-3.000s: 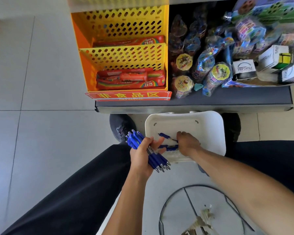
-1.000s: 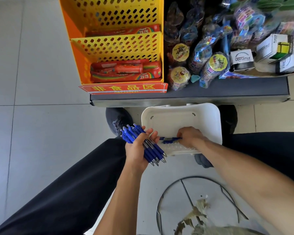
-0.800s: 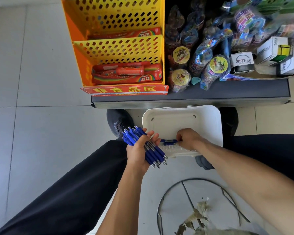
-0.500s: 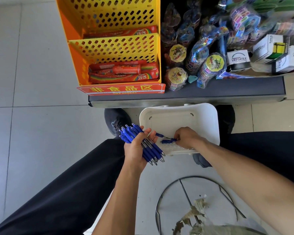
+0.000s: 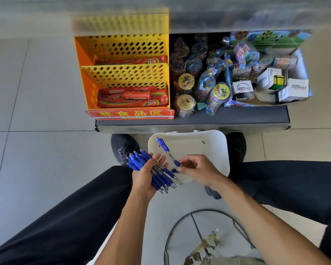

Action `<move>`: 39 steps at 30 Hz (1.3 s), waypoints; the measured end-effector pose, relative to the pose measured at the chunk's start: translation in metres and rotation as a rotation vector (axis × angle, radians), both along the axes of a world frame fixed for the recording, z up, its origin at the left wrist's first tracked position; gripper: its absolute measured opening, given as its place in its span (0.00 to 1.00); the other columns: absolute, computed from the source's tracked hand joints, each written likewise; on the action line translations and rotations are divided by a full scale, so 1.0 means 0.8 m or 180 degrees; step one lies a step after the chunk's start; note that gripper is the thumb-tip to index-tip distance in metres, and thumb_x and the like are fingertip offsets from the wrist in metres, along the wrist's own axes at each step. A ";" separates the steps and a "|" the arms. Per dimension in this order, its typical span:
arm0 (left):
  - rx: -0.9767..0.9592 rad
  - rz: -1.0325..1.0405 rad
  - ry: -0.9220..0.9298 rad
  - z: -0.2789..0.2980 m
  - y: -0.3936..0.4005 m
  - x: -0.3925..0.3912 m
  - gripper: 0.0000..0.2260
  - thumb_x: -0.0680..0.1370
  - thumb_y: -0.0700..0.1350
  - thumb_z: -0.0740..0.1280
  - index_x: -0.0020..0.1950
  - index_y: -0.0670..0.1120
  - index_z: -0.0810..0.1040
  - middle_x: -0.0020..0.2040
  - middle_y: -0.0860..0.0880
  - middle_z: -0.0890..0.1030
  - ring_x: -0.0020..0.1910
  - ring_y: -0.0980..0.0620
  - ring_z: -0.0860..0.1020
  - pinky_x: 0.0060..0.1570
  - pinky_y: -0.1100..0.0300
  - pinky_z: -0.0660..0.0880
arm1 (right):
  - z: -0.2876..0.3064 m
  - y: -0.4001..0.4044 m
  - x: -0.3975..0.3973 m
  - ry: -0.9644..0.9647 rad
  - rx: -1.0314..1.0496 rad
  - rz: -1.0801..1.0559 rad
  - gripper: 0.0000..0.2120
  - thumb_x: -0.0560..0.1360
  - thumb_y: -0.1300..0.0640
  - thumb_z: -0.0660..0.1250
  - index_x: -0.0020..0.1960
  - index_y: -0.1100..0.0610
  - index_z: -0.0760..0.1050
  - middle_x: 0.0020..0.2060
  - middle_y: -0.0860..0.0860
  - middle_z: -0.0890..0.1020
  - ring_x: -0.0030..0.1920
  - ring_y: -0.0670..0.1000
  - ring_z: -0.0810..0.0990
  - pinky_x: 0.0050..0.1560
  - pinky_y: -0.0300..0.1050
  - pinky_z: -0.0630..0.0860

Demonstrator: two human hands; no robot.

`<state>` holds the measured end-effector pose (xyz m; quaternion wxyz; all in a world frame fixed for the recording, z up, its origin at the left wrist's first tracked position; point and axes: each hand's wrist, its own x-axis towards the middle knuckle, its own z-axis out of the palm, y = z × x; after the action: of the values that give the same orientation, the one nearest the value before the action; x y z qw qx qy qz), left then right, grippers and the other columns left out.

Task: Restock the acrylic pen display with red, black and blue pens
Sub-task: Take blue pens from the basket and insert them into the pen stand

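Your left hand (image 5: 145, 175) grips a bundle of blue pens (image 5: 151, 169) — right hand (image 5: 197, 170) pinches one blue pen (image 5: 166, 150) over the white tray (image 5: 208, 146).

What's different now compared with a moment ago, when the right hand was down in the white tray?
The right hand has lifted a single blue pen out of the white tray, pinching its lower end so it now angles up toward the left hand. The left hand still grips the bundle of blue pens, its fingers now more spread. Tray and shelf goods look unchanged.
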<state>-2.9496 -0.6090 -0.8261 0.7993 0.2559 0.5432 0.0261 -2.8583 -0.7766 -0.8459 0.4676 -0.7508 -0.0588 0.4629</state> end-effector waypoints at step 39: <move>0.0096 -0.0263 -0.0088 -0.014 0.008 -0.004 0.09 0.77 0.29 0.67 0.53 0.42 0.77 0.43 0.44 0.84 0.42 0.46 0.84 0.50 0.48 0.81 | -0.117 -0.006 0.042 -0.0227 -0.2257 0.2026 0.15 0.78 0.60 0.62 0.62 0.51 0.79 0.61 0.51 0.79 0.61 0.56 0.76 0.54 0.45 0.71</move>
<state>-2.9529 -0.6028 -0.8370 0.8031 0.2897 0.5206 0.0048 -2.8251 -0.7813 -0.9393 0.0154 -0.8241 -0.1403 0.5485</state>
